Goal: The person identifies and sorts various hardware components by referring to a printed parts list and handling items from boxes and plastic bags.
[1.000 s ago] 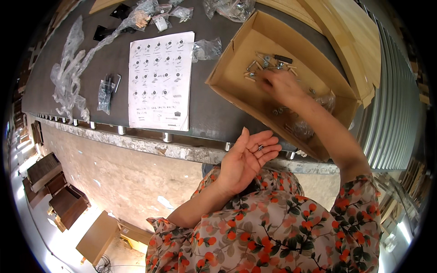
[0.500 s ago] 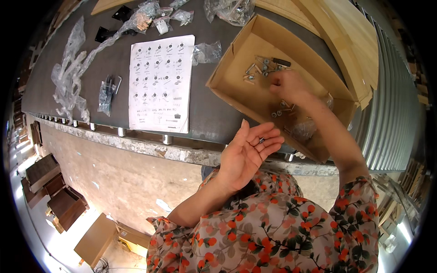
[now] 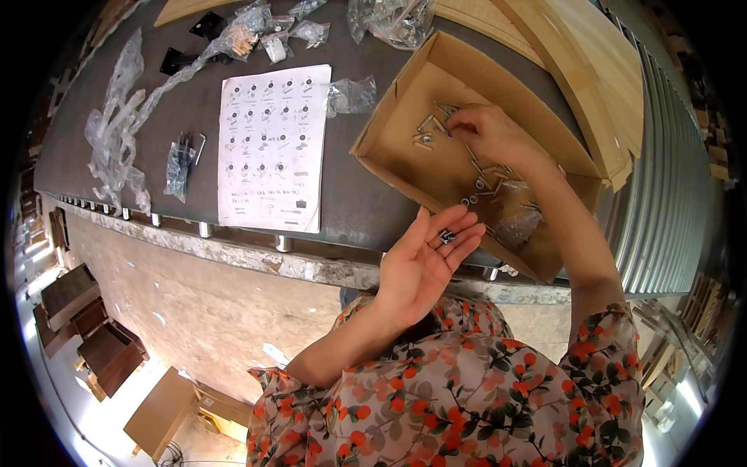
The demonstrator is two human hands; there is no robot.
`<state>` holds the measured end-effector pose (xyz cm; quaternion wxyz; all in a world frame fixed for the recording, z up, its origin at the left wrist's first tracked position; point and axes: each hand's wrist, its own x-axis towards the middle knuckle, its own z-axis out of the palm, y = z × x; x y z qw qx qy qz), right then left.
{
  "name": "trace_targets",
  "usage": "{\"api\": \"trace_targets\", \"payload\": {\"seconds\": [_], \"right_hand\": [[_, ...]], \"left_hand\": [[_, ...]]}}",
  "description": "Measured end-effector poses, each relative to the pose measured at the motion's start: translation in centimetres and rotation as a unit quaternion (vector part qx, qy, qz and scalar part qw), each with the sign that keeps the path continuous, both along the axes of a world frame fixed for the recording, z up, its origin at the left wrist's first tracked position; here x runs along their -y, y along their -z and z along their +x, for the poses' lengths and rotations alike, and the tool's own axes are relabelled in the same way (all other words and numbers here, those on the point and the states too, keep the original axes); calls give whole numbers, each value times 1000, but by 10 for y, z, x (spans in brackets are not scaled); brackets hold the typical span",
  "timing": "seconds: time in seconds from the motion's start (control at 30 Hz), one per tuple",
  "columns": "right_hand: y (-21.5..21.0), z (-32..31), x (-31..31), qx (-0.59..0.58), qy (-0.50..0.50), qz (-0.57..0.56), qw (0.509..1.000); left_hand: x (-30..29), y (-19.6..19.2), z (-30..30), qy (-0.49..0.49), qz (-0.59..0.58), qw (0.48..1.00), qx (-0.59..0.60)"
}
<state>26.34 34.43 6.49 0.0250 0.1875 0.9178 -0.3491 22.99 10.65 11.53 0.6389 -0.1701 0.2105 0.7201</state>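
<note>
Since half a second ago, the right hand [image 3: 493,137] has moved farther across the cardboard box [image 3: 406,87], and more small dark screws [image 3: 446,237] show on the fingers of the left hand [image 3: 412,272]. The dark surface [image 3: 350,175] is the largest thing here, running beneath the rest. The box stands on it at the right, its near corner toward the person. Left of the box lies a printed sheet [image 3: 268,183], and crumpled clear film [image 3: 117,140] stretches farther left. The left hand is palm up beside the box, its grip loosely cupped and apart, the screws resting on its curled fingers. The right hand's grip is bent down at the loose fittings [image 3: 424,126] inside the box; whether it has closed on one, I cannot tell. Between film and sheet are a small bag of dark parts [image 3: 179,173] and, just beside it, a thin hex key [image 3: 201,149].
</note>
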Motion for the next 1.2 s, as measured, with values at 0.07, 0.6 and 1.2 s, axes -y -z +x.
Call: {"api": "trace_targets", "payload": {"seconds": [0.07, 0.6, 1.2], "right_hand": [[15, -5, -4, -4, -11, 42, 999], [28, -22, -9, -13, 1, 98, 995], [28, -22, 16, -15, -125, 182, 975]], "left_hand": [[5, -1, -3, -4, -3, 1000, 3], [15, 3, -17, -35, 39, 998, 22], [21, 12, -15, -40, 44, 998, 34]]}}
